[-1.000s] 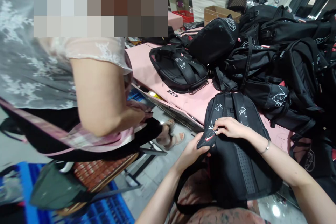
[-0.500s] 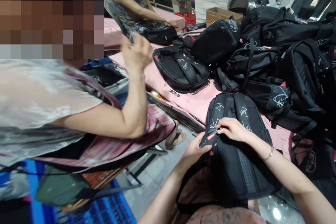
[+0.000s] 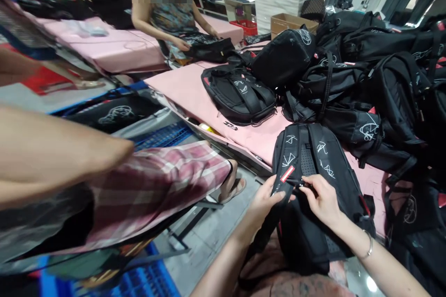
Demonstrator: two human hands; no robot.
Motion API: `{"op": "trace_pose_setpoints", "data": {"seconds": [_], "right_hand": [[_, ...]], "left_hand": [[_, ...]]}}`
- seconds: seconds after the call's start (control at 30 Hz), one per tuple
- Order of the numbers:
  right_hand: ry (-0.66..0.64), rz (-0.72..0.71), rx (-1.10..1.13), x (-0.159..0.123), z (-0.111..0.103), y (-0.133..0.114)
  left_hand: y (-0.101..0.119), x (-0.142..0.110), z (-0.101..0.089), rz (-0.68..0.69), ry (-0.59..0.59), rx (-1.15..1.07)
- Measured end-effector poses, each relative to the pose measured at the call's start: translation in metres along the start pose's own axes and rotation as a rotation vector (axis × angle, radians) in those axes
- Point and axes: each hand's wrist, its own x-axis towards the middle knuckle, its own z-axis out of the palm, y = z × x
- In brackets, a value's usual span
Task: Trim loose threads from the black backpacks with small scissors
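Backpack I hold (image 3: 301, 234): black cloth, mostly matt, with a faint sheen.
Strap in my grip (image 3: 289, 148): dull black fabric under white scrawled lines.
Tag (image 3: 287, 174): red and white, smooth-looking.
Back panel (image 3: 307, 162): dark and dimpled, mesh-like.
My bracelet (image 3: 369, 246): polished silvery metal.
Table covering, centre (image 3: 251, 134): smooth pink, slightly shiny; paper or plastic, I can't tell.
Bag heap, right (image 3: 348, 83): creased black cloth.
Carton, upper middle (image 3: 292, 23): matt brown cardboard.
Wrapped pillar, top (image 3: 278, 9): glossy, wrinkled film.
Plaid cloth, left of centre (image 3: 167, 181): soft matt weave.
Crate, bottom left (image 3: 135, 283): blue plastic.
Floor, lower middle (image 3: 207, 227): pale, smooth, glossy.
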Motion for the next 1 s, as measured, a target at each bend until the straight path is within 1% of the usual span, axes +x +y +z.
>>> {"op": "trace_pose_setpoints", "data": {"seconds": [0.07,0.2,0.33,0.43,0.73,0.8,0.9,0.97,1.0], "right_hand": [[0.041,0.006,-0.043,-0.012,-0.002,-0.002],[0.055,0.022,-0.140,-0.023,-0.004,-0.003],[0.065,0.032,-0.221,-0.023,-0.004,-0.002],[0.059,0.030,-0.253,-0.023,-0.002,-0.002],[0.069,-0.047,-0.481,-0.024,0.000,-0.004],[0.051,-0.044,-0.472,-0.023,0.002,-0.003],[0.042,-0.006,-0.327,-0.024,0.003,-0.003],[0.054,0.033,-0.182,-0.026,0.000,-0.001],[0.057,0.053,-0.113,-0.029,-0.004,0.001]], "left_hand": [[0.000,0.001,0.007,0.011,0.006,-0.008],[-0.002,0.005,0.019,0.056,0.043,0.034],[-0.007,0.008,0.026,0.091,0.081,0.102],[-0.013,0.010,0.029,0.068,0.116,0.143],[-0.024,0.014,0.036,0.062,0.176,0.176],[-0.025,0.015,0.038,0.064,0.202,0.182],[-0.025,0.015,0.038,0.049,0.206,0.157],[-0.027,0.015,0.030,0.007,0.205,0.133],[-0.030,0.015,0.023,-0.017,0.228,0.136]]}}
